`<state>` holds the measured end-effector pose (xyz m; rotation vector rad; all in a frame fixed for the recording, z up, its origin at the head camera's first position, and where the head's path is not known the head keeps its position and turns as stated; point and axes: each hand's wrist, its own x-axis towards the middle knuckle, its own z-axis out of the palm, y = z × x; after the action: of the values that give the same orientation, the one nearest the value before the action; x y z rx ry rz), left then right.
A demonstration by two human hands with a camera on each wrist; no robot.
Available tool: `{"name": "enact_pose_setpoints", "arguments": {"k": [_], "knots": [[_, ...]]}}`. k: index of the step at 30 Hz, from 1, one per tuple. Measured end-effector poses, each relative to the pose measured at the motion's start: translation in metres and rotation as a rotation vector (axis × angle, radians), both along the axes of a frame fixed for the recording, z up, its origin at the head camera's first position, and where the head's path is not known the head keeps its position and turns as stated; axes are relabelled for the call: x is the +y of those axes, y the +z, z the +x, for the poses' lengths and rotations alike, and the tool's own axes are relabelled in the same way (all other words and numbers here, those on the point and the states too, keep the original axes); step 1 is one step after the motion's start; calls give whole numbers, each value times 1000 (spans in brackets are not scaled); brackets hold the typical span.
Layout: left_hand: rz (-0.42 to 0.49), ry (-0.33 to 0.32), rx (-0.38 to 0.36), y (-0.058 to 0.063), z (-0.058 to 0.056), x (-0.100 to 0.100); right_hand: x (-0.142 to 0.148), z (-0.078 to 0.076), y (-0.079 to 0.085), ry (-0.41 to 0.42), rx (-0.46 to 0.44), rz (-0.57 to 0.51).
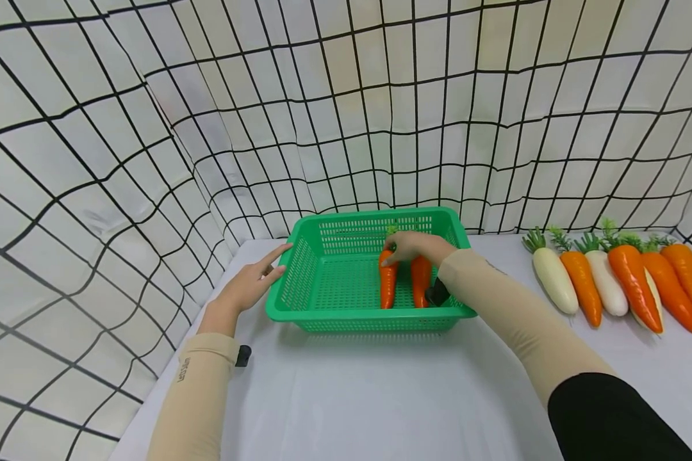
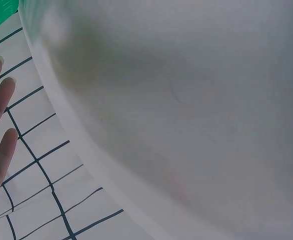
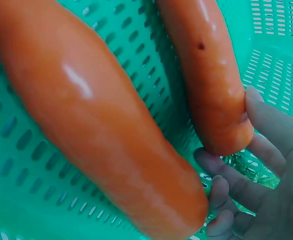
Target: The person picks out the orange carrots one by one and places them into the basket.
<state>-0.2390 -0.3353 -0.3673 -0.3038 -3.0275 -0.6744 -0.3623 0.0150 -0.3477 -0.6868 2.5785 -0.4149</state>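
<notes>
Inside the green basket (image 1: 334, 288), my right hand (image 1: 412, 246) pinches an orange carrot (image 1: 387, 282) near its leafy top, between thumb and fingers. The right wrist view shows the thumb on the side of this carrot (image 3: 216, 90), with fingers at its leafy end. A second carrot (image 1: 421, 282) lies beside it in the basket, partly hidden by my right wrist; it looks large and close in the right wrist view. At the basket's left rim, my left hand (image 1: 248, 286) has its fingers extended, the fingertips at or near the rim. Only those fingers (image 2: 1, 105) show in the left wrist view.
On the white table to the right lies a row of vegetables: white radishes (image 1: 555, 280) and orange carrots (image 1: 634, 288) with green tops, some overlapping. Behind the basket and along the left stands a black grid net (image 1: 415, 131) over white sheeting.
</notes>
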Motion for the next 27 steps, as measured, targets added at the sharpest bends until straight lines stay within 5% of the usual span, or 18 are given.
{"name": "enact_pose_setpoints", "arguments": {"k": [15,27], "knots": [[-3,6,0,2,0,4,12,-1,11,33,-52,-51],[-5,5,2,0,1,1,35,8,44,86,-98,-188]]}}
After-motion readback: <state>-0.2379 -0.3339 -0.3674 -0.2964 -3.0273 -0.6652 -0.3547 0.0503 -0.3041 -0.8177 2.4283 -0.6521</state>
